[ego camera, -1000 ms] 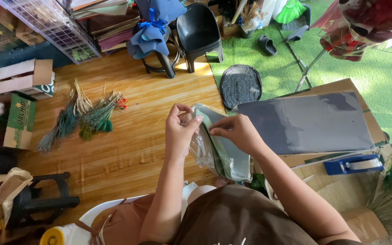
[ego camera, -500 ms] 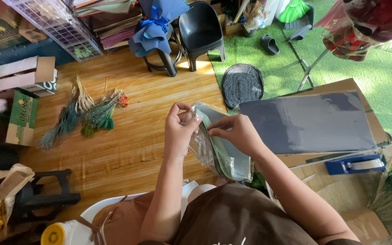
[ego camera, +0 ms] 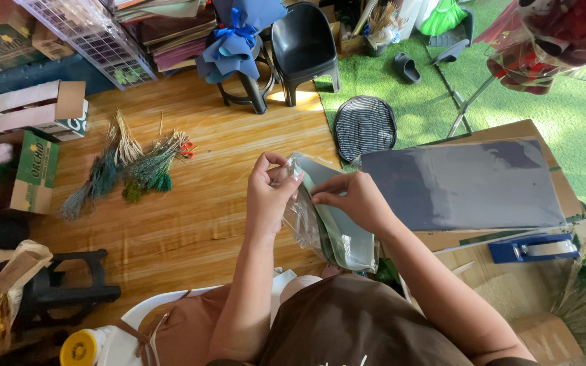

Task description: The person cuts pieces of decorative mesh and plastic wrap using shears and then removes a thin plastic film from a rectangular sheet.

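Observation:
In the head view my left hand (ego camera: 270, 193) pinches the upper edge of a clear plastic wrapping sheet (ego camera: 304, 224). My right hand (ego camera: 350, 198) grips the same bundle from the right, its fingers on the grey-green paper sheets (ego camera: 348, 237) layered inside the plastic. The bundle hangs down between both hands, above my lap. A large grey sheet (ego camera: 466, 185) lies flat on brown cardboard (ego camera: 510, 132) just right of my right hand.
A blue tape dispenser (ego camera: 534, 248) rests on the cardboard at right. Bunches of dried green and teal flowers (ego camera: 127, 173) lie on the wooden floor at left, near cardboard boxes (ego camera: 25, 112). A black chair (ego camera: 304, 47), stool with blue wrapping (ego camera: 239, 41) and striped round cushion (ego camera: 364, 127) stand ahead.
Both hands have kept their hold on the bundle; the fingers shifted slightly along its top edge. Nothing else moved.

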